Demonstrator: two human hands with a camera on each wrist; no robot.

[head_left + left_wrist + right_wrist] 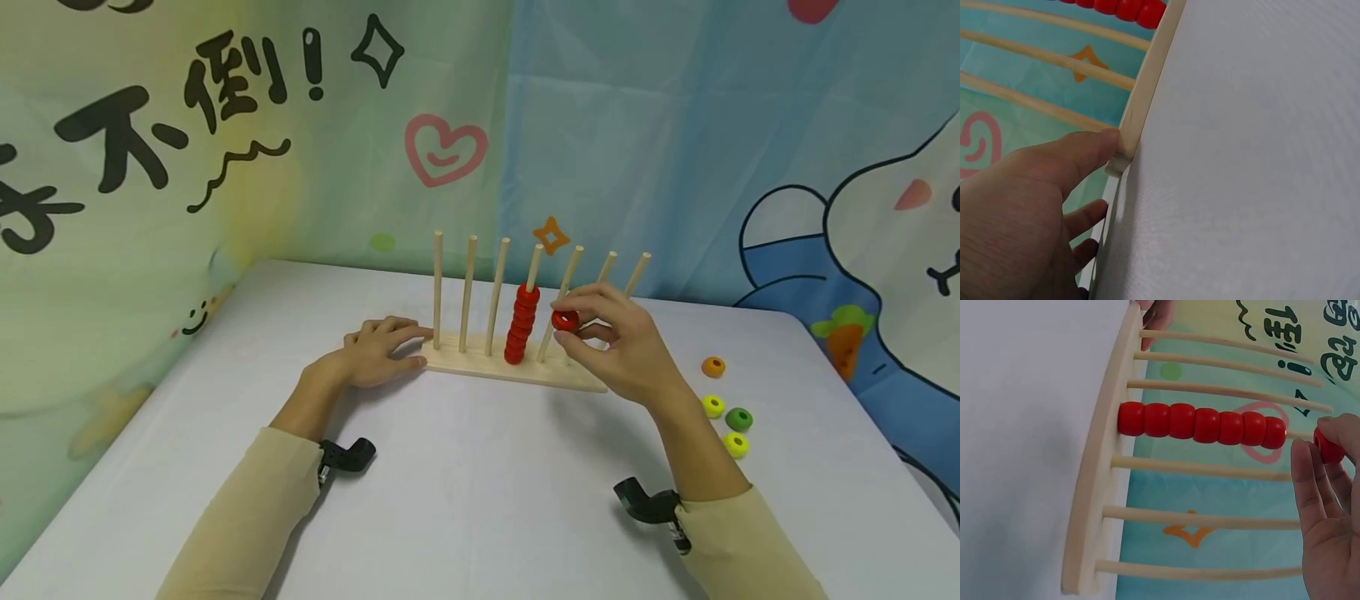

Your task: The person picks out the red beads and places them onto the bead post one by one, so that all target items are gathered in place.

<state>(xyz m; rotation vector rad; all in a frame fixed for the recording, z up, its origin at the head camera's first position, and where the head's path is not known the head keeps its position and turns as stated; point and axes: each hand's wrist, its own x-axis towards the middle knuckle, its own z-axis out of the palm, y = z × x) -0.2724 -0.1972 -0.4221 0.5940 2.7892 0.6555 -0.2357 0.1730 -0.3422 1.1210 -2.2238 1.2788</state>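
Note:
A wooden rack [517,375] with several upright pegs stands on the table. Its middle peg carries a stack of several red beads [521,325], and the tip of that peg sticks out above them. My right hand [618,342] pinches one red bead [565,321] between thumb and fingers, just right of the stacked peg; in the right wrist view this bead [1329,449] is near the peg's tip. At the rack's left end rests my left hand [382,350], its thumb touching the base [1141,100] with the fingers extended.
On the table to the right lie an orange bead [713,367], a green bead [738,418] and two yellow beads [735,445]. The white table [480,500] ends against a printed cloth backdrop [622,150].

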